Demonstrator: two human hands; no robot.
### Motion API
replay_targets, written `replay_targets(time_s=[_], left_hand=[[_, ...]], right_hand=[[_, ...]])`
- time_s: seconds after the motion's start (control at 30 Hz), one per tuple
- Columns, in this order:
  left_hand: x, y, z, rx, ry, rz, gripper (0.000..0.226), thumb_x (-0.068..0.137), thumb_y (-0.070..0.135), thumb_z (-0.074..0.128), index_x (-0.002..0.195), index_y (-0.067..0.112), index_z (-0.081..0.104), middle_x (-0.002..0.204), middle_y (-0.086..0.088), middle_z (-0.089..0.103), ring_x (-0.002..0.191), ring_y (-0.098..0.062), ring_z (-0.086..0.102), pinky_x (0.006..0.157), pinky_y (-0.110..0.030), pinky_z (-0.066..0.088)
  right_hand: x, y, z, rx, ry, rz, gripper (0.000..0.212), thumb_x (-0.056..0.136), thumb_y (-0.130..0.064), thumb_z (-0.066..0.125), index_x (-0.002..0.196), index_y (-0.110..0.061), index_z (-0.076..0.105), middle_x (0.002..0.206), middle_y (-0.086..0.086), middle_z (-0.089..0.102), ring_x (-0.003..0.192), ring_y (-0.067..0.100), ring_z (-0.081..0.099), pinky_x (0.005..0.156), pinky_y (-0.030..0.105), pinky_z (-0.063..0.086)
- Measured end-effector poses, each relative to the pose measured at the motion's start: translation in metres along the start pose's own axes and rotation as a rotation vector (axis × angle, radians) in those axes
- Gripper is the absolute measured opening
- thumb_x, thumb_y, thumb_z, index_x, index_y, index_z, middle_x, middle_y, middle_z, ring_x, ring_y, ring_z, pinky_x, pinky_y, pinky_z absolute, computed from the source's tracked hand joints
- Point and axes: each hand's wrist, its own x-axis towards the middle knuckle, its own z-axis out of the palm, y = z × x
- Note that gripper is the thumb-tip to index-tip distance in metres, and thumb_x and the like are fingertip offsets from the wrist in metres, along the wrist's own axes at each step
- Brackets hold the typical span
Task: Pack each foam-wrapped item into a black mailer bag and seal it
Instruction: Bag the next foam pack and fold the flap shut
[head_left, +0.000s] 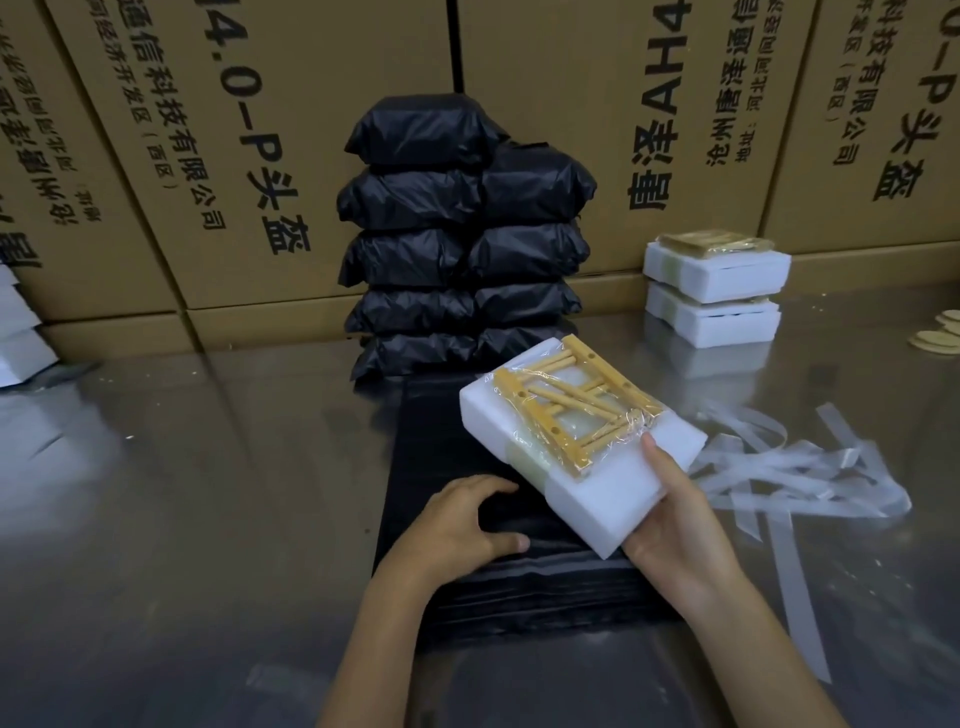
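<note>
The right grip (670, 525) holds the foam item (576, 457) from below at its near end, thumb on top, tilted above the bags (509, 571). The left grip (462, 525) lies on the flat black bags, fingers curled at the top one. The bags lie on the steel counter (182, 493). Behind stand sealed parcels (462, 234) in a stack, more foam items (717, 291) at right, and clear strips (789, 467) beside the right wrist.
</note>
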Motion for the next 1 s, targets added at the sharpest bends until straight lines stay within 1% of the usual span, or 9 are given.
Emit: replay_targets(time_s=[0.13, 0.27, 0.33, 0.47, 0.53, 0.67, 0.77, 0.83, 1.0], left_hand=[[0.002, 0.002, 0.0, 0.093, 0.09, 0.055, 0.047, 0.088, 0.032, 0.071, 0.133, 0.036, 0.057, 0.137, 0.016, 0.055, 0.129, -0.006, 0.047, 0.099, -0.02, 0.037], [-0.002, -0.003, -0.008, 0.168, -0.043, -0.037, 0.062, 0.085, 0.015, 0.061, 0.139, 0.043, 0.048, 0.148, 0.015, 0.044, 0.138, -0.019, 0.038, 0.114, -0.037, 0.035], [-0.004, -0.005, -0.014, 0.283, 0.002, -0.049, 0.064, 0.084, 0.007, 0.056, 0.137, 0.042, 0.049, 0.147, 0.014, 0.045, 0.137, -0.019, 0.039, 0.115, -0.034, 0.03], [-0.008, -0.006, -0.025, -0.042, 0.177, 0.016, 0.038, 0.082, -0.011, 0.047, 0.092, 0.025, 0.05, 0.11, 0.01, 0.068, 0.108, -0.012, 0.061, 0.09, -0.033, 0.051], [-0.01, -0.006, -0.029, -0.171, 0.232, 0.055, 0.036, 0.08, -0.018, 0.04, 0.076, 0.016, 0.048, 0.098, 0.008, 0.073, 0.1, -0.007, 0.065, 0.079, -0.024, 0.049], [-0.009, -0.013, -0.033, -0.15, 0.245, 0.032, 0.064, 0.079, -0.02, 0.038, 0.048, 0.028, 0.067, 0.102, 0.017, 0.071, 0.098, 0.006, 0.061, 0.08, -0.007, 0.042], [-0.006, -0.02, -0.029, -0.08, 0.235, -0.011, 0.064, 0.087, -0.014, 0.038, 0.073, 0.032, 0.079, 0.116, 0.018, 0.066, 0.113, 0.001, 0.056, 0.097, -0.012, 0.04], [-0.003, -0.023, -0.025, -0.056, 0.243, -0.031, 0.055, 0.094, -0.007, 0.039, 0.099, 0.032, 0.078, 0.123, 0.021, 0.061, 0.125, -0.006, 0.052, 0.114, -0.031, 0.033], [0.0, -0.023, -0.02, -0.13, 0.224, -0.055, 0.048, 0.097, 0.002, 0.047, 0.128, 0.035, 0.064, 0.144, 0.015, 0.049, 0.137, -0.009, 0.04, 0.122, -0.045, 0.021]], right_hand=[[0.0, 0.001, 0.001, 0.008, 0.005, -0.002, 0.047, 0.095, -0.035, 0.067, 0.139, -0.02, 0.057, 0.134, 0.006, 0.066, 0.123, 0.025, 0.064, 0.097, 0.047, 0.054], [0.0, 0.001, 0.001, 0.012, 0.024, -0.007, 0.046, 0.095, -0.033, 0.068, 0.139, -0.022, 0.057, 0.133, 0.006, 0.067, 0.122, 0.025, 0.065, 0.097, 0.049, 0.053], [0.001, 0.0, 0.001, 0.022, 0.036, -0.014, 0.047, 0.094, -0.033, 0.068, 0.138, -0.022, 0.057, 0.132, 0.006, 0.067, 0.121, 0.025, 0.065, 0.096, 0.051, 0.054], [0.001, 0.0, 0.0, 0.044, 0.042, -0.015, 0.047, 0.094, -0.032, 0.069, 0.139, -0.022, 0.057, 0.132, 0.006, 0.068, 0.12, 0.026, 0.066, 0.094, 0.052, 0.055], [0.0, -0.001, 0.0, 0.058, 0.052, -0.013, 0.048, 0.094, -0.032, 0.069, 0.139, -0.022, 0.057, 0.132, 0.007, 0.068, 0.12, 0.027, 0.066, 0.093, 0.052, 0.055], [-0.002, -0.002, 0.001, 0.063, 0.065, -0.016, 0.048, 0.093, -0.033, 0.069, 0.138, -0.021, 0.058, 0.13, 0.007, 0.069, 0.118, 0.027, 0.067, 0.091, 0.052, 0.057], [-0.004, -0.003, 0.001, 0.055, 0.066, -0.026, 0.048, 0.093, -0.035, 0.069, 0.137, -0.022, 0.058, 0.131, 0.007, 0.068, 0.118, 0.027, 0.067, 0.09, 0.052, 0.057], [-0.005, -0.004, 0.001, 0.063, 0.057, -0.037, 0.048, 0.093, -0.037, 0.068, 0.138, -0.023, 0.058, 0.133, 0.007, 0.067, 0.12, 0.028, 0.066, 0.095, 0.053, 0.054], [-0.011, -0.008, 0.003, 0.066, 0.029, -0.06, 0.045, 0.095, -0.042, 0.063, 0.136, -0.023, 0.061, 0.133, 0.008, 0.067, 0.12, 0.029, 0.065, 0.097, 0.052, 0.055]])
